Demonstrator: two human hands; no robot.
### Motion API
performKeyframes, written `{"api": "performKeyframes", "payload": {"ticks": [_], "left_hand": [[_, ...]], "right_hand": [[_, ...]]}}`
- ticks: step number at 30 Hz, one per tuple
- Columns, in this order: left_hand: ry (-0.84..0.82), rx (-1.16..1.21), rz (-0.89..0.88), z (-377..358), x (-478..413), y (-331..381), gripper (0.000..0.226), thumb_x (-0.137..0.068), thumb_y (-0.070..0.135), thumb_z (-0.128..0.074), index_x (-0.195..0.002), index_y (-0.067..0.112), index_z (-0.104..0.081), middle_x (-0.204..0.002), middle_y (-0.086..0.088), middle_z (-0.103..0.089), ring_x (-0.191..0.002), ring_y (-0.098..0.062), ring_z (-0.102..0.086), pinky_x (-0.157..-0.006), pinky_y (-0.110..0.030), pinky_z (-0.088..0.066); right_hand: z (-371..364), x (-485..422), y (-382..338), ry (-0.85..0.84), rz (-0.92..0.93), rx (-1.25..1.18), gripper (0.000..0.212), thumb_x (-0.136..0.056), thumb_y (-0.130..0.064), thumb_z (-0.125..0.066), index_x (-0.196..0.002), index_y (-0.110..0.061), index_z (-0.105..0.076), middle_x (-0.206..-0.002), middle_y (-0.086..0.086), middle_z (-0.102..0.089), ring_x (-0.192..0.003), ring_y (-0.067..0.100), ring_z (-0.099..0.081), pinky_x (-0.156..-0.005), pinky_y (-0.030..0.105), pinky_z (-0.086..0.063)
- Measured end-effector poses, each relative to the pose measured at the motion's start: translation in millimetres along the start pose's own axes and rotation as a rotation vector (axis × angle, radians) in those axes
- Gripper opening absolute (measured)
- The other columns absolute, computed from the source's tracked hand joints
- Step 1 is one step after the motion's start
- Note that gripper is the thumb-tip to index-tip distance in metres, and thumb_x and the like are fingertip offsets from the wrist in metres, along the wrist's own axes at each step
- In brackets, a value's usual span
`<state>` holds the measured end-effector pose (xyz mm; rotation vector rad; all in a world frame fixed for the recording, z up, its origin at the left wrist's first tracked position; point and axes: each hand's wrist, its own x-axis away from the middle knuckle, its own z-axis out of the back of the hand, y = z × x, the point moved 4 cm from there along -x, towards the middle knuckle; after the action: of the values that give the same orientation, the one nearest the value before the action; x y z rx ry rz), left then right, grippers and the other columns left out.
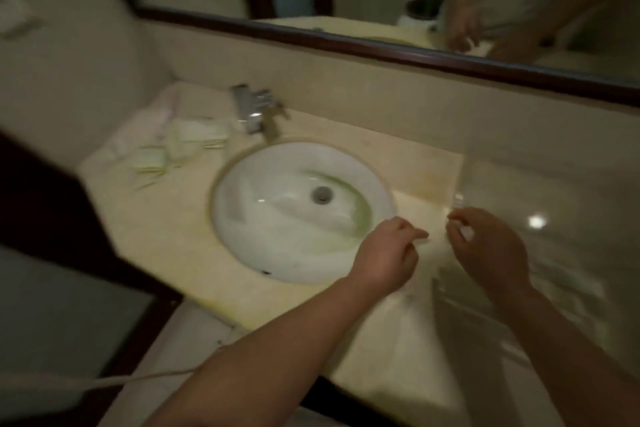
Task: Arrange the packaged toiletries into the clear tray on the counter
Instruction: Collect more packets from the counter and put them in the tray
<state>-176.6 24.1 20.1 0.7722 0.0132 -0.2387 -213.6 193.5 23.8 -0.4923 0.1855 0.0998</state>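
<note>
Pale green-and-white packaged toiletries (180, 146) are scattered far left of the round white sink (298, 211); the left hand (384, 253) is nearer. Both hands' fingers are loosely curled; the right hand (485, 246) seems pinched on the blurred clear tray (519, 191), grip unclear.

We see a white sink basin (277, 218) with a green stain, set in a cream marble counter (173, 239). The toiletry packets (187, 139) are pale green and white, and the mirror frame (346, 42) is dark reddish-brown.
</note>
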Motion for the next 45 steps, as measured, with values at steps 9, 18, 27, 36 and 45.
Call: {"api": "performKeyframes", "payload": {"ticks": [9, 18, 27, 36, 45], "left_hand": [[0.430, -0.001, 0.509, 220.1, 65.8, -213.1, 0.035, -0.085, 0.008, -0.050, -0.116, 0.015, -0.066, -0.112, -0.006, -0.062, -0.103, -0.020, -0.061, -0.090, -0.030, -0.048], [0.484, 0.019, 0.665, 385.5, 65.2, -398.5, 0.032, -0.086, 0.008, -0.052, -0.114, 0.012, -0.066, -0.113, -0.006, -0.065, -0.104, -0.020, -0.060, -0.085, -0.023, -0.041], [0.371, 0.040, 0.749, 444.3, -43.4, -497.5, 0.033, -0.088, 0.023, -0.059, -0.117, 0.010, -0.067, -0.116, -0.007, -0.069, -0.098, -0.021, -0.064, -0.075, -0.021, -0.041], [0.261, -0.020, 0.880, 428.2, -91.8, -537.3, 0.037, -0.075, 0.041, -0.074, -0.097, 0.015, -0.060, -0.092, -0.005, -0.069, -0.073, -0.024, -0.069, -0.066, -0.039, -0.060], [0.149, 0.189, 1.002, 445.2, -80.3, -546.2, 0.031, -0.084, 0.026, -0.063, -0.103, 0.002, -0.066, -0.097, -0.014, -0.068, -0.084, -0.030, -0.064, -0.062, -0.029, -0.047]], "right_hand": [[-139.3, -40.6, -225.9, -0.367, 0.184, -0.191, 0.032, -0.080, -0.026, -0.074, -0.111, -0.025, -0.066, -0.094, -0.004, -0.072, -0.089, 0.019, -0.068, -0.074, 0.026, -0.043], [-272.9, -111.7, -439.5, -0.474, 0.177, -0.198, 0.033, -0.083, -0.034, -0.069, -0.115, -0.024, -0.064, -0.097, -0.005, -0.070, -0.087, 0.014, -0.065, -0.079, 0.030, -0.050], [-355.9, -172.2, -501.6, -0.543, -0.041, -0.026, 0.036, -0.086, -0.037, -0.061, -0.118, -0.022, -0.062, -0.112, -0.002, -0.068, -0.103, 0.019, -0.063, -0.082, 0.033, -0.050], [-380.8, -178.7, -529.5, -0.543, -0.038, -0.005, 0.035, -0.084, -0.047, -0.056, -0.110, -0.023, -0.059, -0.108, -0.001, -0.062, -0.094, 0.022, -0.063, -0.075, 0.036, -0.051], [-395.9, -163.4, -571.9, -0.566, 0.111, 0.130, 0.068, -0.073, -0.068, -0.056, -0.117, -0.017, -0.049, -0.112, 0.006, -0.054, -0.099, 0.028, -0.058, -0.077, 0.041, -0.050]]}}
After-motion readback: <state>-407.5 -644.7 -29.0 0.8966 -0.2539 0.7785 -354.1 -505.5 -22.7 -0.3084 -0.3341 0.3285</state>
